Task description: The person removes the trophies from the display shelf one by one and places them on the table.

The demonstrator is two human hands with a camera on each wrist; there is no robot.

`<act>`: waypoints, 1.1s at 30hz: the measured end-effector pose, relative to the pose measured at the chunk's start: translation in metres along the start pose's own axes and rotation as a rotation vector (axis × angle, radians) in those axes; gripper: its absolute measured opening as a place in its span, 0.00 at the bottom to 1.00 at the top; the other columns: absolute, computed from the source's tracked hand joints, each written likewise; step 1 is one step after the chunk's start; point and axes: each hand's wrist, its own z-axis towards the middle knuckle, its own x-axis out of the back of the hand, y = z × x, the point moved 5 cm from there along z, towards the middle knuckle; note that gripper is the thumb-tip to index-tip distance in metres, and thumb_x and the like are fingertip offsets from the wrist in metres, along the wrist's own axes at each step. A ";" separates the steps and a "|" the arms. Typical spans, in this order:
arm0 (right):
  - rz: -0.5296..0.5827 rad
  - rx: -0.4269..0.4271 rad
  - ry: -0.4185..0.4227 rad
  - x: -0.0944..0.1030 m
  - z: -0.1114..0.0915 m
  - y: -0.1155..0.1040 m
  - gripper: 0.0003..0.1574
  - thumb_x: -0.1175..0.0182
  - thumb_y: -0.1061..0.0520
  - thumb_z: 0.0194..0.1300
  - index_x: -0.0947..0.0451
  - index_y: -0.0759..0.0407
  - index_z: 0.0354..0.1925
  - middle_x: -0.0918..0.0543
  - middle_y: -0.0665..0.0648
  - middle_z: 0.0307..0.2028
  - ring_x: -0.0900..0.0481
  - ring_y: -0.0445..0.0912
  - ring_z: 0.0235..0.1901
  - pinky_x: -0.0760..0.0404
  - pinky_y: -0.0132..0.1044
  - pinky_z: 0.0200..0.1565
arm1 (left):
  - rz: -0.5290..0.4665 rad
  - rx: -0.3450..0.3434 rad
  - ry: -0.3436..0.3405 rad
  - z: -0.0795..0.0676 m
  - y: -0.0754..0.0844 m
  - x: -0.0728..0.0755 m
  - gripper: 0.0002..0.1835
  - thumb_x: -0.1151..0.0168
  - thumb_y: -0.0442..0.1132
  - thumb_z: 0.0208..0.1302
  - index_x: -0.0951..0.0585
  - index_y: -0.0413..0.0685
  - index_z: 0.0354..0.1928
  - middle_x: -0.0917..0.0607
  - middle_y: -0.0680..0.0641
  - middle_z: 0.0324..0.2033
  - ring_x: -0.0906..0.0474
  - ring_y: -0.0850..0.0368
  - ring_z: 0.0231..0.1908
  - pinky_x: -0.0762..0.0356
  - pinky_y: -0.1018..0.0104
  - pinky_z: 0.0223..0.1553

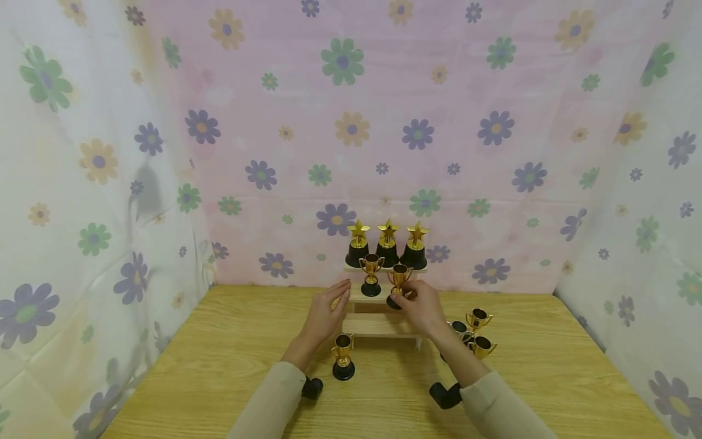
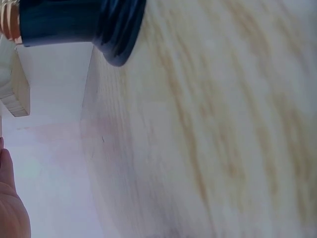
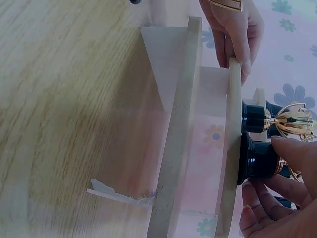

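Gold two-handled trophy cup [image 1: 400, 274], right hand [image 1: 426, 308] pinching its black base [image 3: 260, 157] between thumb and fingers at the middle wooden shelf [image 1: 358, 297], left hand [image 1: 325, 311] touching shelf's left end, its fingers lying nearly straight, matching cup [image 1: 371, 266] standing alongside.

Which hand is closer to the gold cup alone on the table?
Left. The left hand is beyond the lone cup, by the wooden stand; the right hand is farther, off to the right, holding another cup.
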 end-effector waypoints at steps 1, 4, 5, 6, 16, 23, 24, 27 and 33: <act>-0.001 0.005 -0.001 0.000 -0.001 0.000 0.12 0.30 0.58 0.66 0.13 0.66 0.45 0.14 0.60 0.39 0.17 0.50 0.34 0.17 0.43 0.36 | 0.001 -0.003 0.002 0.000 0.000 0.000 0.19 0.44 0.37 0.78 0.19 0.29 0.60 0.20 0.37 0.63 0.25 0.40 0.65 0.28 0.45 0.66; -0.002 0.019 -0.002 0.001 -0.004 -0.001 0.13 0.31 0.59 0.66 0.14 0.67 0.45 0.14 0.61 0.40 0.17 0.51 0.34 0.17 0.43 0.36 | -0.002 -0.006 0.005 0.000 -0.001 0.000 0.19 0.44 0.38 0.79 0.19 0.30 0.60 0.19 0.38 0.63 0.25 0.41 0.65 0.28 0.46 0.67; -0.003 0.020 -0.002 0.002 -0.005 -0.002 0.12 0.31 0.59 0.66 0.14 0.67 0.45 0.14 0.61 0.40 0.17 0.51 0.34 0.17 0.43 0.36 | -0.003 -0.006 0.005 0.000 -0.001 0.000 0.19 0.45 0.38 0.79 0.19 0.30 0.60 0.20 0.38 0.63 0.25 0.41 0.66 0.28 0.46 0.67; -0.004 0.024 -0.004 0.002 -0.006 -0.002 0.12 0.31 0.59 0.66 0.14 0.67 0.45 0.14 0.61 0.40 0.17 0.51 0.34 0.17 0.43 0.36 | -0.003 -0.005 0.005 0.000 -0.001 0.000 0.19 0.45 0.38 0.79 0.19 0.30 0.60 0.20 0.38 0.63 0.25 0.41 0.66 0.28 0.46 0.67; -0.016 0.026 -0.009 0.002 -0.015 -0.004 0.12 0.30 0.59 0.65 0.13 0.65 0.43 0.15 0.60 0.40 0.18 0.50 0.35 0.17 0.44 0.38 | 0.003 -0.008 -0.002 0.000 0.000 0.000 0.19 0.45 0.38 0.79 0.19 0.31 0.61 0.20 0.37 0.63 0.25 0.40 0.66 0.28 0.45 0.67; 0.000 -0.009 -0.048 -0.003 -0.027 -0.006 0.13 0.29 0.57 0.64 0.14 0.64 0.43 0.17 0.57 0.38 0.20 0.48 0.36 0.19 0.41 0.36 | 0.006 0.018 -0.022 0.000 -0.003 -0.001 0.19 0.46 0.39 0.79 0.20 0.32 0.62 0.20 0.37 0.64 0.26 0.41 0.66 0.29 0.47 0.68; 0.002 -0.021 -0.055 -0.004 -0.029 -0.006 0.13 0.29 0.56 0.65 0.14 0.64 0.44 0.17 0.57 0.38 0.20 0.48 0.37 0.20 0.40 0.35 | 0.006 0.018 -0.022 -0.001 -0.003 -0.001 0.19 0.46 0.39 0.79 0.19 0.32 0.62 0.20 0.37 0.64 0.26 0.41 0.66 0.30 0.47 0.68; 0.007 -0.020 -0.072 -0.007 -0.036 -0.006 0.13 0.29 0.55 0.65 0.14 0.62 0.44 0.16 0.55 0.39 0.20 0.48 0.37 0.21 0.40 0.34 | 0.001 0.016 -0.022 -0.001 -0.002 -0.001 0.19 0.46 0.39 0.79 0.20 0.31 0.61 0.21 0.36 0.64 0.26 0.41 0.67 0.30 0.46 0.68; 0.030 0.045 -0.089 -0.017 -0.044 -0.004 0.08 0.28 0.59 0.64 0.13 0.56 0.42 0.14 0.51 0.37 0.19 0.46 0.37 0.18 0.41 0.40 | -0.004 0.015 -0.015 -0.001 -0.002 -0.001 0.19 0.45 0.39 0.79 0.19 0.32 0.61 0.20 0.37 0.64 0.26 0.41 0.67 0.30 0.45 0.68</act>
